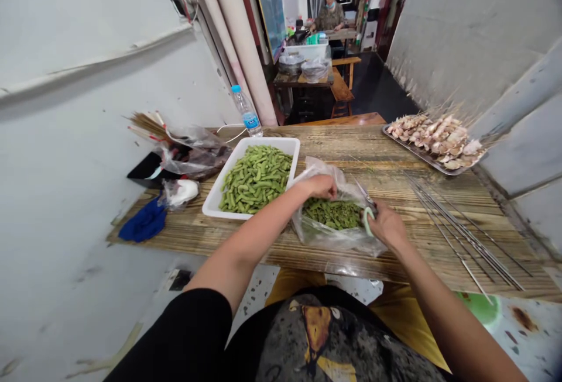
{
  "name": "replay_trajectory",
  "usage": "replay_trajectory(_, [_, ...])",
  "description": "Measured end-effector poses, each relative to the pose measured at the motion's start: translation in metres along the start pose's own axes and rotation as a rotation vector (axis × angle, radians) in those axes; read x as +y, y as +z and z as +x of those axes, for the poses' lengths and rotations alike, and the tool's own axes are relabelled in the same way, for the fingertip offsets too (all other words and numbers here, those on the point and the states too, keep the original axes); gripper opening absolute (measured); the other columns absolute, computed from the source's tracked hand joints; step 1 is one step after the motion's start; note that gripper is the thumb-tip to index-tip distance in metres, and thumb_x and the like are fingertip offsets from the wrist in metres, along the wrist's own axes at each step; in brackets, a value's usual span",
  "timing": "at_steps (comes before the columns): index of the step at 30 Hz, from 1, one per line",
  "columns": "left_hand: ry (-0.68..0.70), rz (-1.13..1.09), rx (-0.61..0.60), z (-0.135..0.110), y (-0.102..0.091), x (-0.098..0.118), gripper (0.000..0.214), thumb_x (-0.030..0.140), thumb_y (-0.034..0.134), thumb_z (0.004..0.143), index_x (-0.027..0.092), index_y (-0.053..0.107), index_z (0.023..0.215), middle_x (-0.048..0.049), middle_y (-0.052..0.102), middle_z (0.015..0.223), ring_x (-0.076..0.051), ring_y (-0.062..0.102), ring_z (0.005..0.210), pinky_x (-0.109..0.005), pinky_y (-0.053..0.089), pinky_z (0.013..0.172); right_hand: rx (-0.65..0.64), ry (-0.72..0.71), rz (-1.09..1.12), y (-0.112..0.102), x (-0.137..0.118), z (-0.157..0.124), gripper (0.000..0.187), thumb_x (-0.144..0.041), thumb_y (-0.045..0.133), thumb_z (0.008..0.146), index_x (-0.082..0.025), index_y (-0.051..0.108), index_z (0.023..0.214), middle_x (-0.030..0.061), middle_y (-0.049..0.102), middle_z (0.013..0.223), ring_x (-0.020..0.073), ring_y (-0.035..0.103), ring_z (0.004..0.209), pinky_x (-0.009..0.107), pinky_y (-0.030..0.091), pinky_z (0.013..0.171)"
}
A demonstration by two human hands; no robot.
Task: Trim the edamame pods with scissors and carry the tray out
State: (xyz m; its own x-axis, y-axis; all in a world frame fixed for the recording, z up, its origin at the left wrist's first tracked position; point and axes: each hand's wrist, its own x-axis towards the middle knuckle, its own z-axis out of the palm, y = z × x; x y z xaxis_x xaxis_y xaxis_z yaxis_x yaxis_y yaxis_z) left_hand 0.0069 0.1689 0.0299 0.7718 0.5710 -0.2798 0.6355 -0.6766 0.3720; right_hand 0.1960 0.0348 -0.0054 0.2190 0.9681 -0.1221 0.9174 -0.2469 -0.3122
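Left of my hands sits the tray of pods. My left hand dips into the mid-table bag, fingers curled; whether round a pod, I cannot tell. Pods seem light and firm, best pinched mid-length. My right hand is clenched on scissors.

Soft, even daylight; only faint shadow beside the white tray. Mild glare on the plastic bag right of it. Walls far from the tray bow and smear.
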Motion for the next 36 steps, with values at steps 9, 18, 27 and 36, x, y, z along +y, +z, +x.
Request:
replay_trajectory(9, [0.072,0.026,0.185,-0.031,0.004,0.031,0.027,0.016,0.052,0.078,0.019,0.072,0.096,-0.0051,0.072,0.094,-0.017,0.063,0.086,-0.023,0.043,0.077,0.02,0.112,-0.032,-0.001,0.026,0.017,0.038,-0.037,0.048,0.083,-0.017,0.065,0.11,0.013,0.073,0.093,0.0264,0.067,0.089,0.027,0.045,0.066])
replay_trajectory(18, [-0.231,-0.26,0.297,-0.041,0.02,0.006,0.031,0.006,0.044,0.074,0.013,0.069,0.091,-0.0038,0.07,0.077,-0.014,0.063,0.066,-0.023,0.047,0.068,0.057,0.152,-0.066,0.002,0.02,0.01,0.039,-0.038,0.046,0.084,-0.013,0.064,0.109,0.0184,0.071,0.093,0.0303,0.066,0.089,0.033,0.047,0.069])
replay_trajectory(27, [-0.22,-0.028,0.269,-0.019,0.027,0.006,0.033,0.009,0.064,0.065,0.014,0.069,0.097,-0.01,0.069,0.097,-0.022,0.061,0.094,-0.031,0.045,0.086,0.114,0.147,-0.078,0.007,0.018,0.006,0.045,-0.04,0.043,0.085,-0.012,0.059,0.117,0.0177,0.071,0.089,0.0301,0.067,0.086,0.034,0.048,0.068])
replay_trajectory(36, [-0.376,-0.474,0.35,-0.006,0.007,-0.005,0.024,0.007,0.05,0.078,0.011,0.066,0.095,-0.0044,0.067,0.078,-0.01,0.06,0.063,-0.023,0.05,0.065,0.1,0.137,-0.071,0.007,0.019,0.006,0.04,-0.039,0.044,0.085,-0.013,0.061,0.112,0.017,0.071,0.093,0.0291,0.067,0.087,0.032,0.047,0.068])
